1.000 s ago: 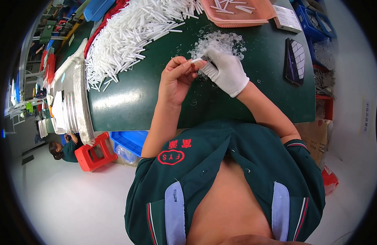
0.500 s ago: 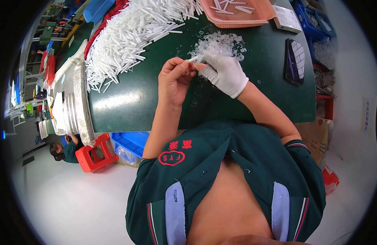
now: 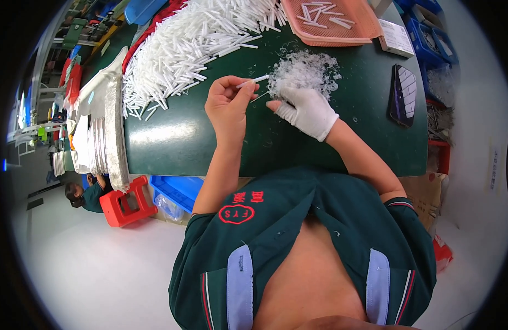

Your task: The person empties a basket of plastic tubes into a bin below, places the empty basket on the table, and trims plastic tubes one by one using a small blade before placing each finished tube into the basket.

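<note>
My left hand is bare and pinches a short white tube between thumb and fingers, its free end pointing right. Just below that tube a thin pale sliver shows beside my fingers; whether I hold it I cannot tell. My right hand wears a white glove with the thumb tip bare. It reaches to the near side of a heap of small clear rings, thumb apart from the fingers, whose tips are partly hidden. A large pile of white tubes spreads over the green table at the left.
An orange basket with several white tubes stands at the far side. Right of it are a white box and a dark phone. Blue bins line the right. A red stool and another person are at lower left.
My hands have parted: the left keeps the white tube, while the right has moved off its end to the clear rings. The whole view has shifted slightly.
</note>
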A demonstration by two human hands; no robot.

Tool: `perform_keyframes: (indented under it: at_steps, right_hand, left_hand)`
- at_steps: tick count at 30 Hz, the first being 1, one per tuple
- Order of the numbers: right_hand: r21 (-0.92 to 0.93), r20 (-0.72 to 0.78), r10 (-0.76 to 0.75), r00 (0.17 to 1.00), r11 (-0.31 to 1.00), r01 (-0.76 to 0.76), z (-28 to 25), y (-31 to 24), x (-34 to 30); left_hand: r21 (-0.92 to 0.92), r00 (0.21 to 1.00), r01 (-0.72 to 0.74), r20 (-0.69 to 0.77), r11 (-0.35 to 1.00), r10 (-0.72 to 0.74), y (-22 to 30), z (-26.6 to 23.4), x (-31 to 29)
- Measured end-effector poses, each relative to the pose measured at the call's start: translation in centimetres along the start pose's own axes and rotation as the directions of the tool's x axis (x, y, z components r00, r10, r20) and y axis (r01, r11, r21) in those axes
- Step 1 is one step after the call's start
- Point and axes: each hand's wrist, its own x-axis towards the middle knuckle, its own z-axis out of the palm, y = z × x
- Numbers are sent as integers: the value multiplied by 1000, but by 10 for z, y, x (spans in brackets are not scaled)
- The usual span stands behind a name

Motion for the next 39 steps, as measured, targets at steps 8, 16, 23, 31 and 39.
perform_keyframes:
  at_steps: [8,16,23,31,39]
  right_hand:
    - [-238,352,141,925,970,-57,-1,-13,0]
    - [-295,300,120,946,955,-28,-6,-10,0]
    - [-227,334,99,938,974,-22,-2,-6,-1]
    - [-233,304,86,949,972,-13,-1,0,0]
    - [-139,254,17,967,990,19,-2,-3,-1]
  left_hand:
    - [391,920,-387,233,835,316,-8,72,76]
    - [683,815,-577,446,448,369,-34,46,123]
    - [806,812,-580,584,118,2,-36,-4,131]
    - [763,746,-636,647,120,-158,-26,-8,113]
    - [764,869,-138,399,630,-293,-19,-43,96]
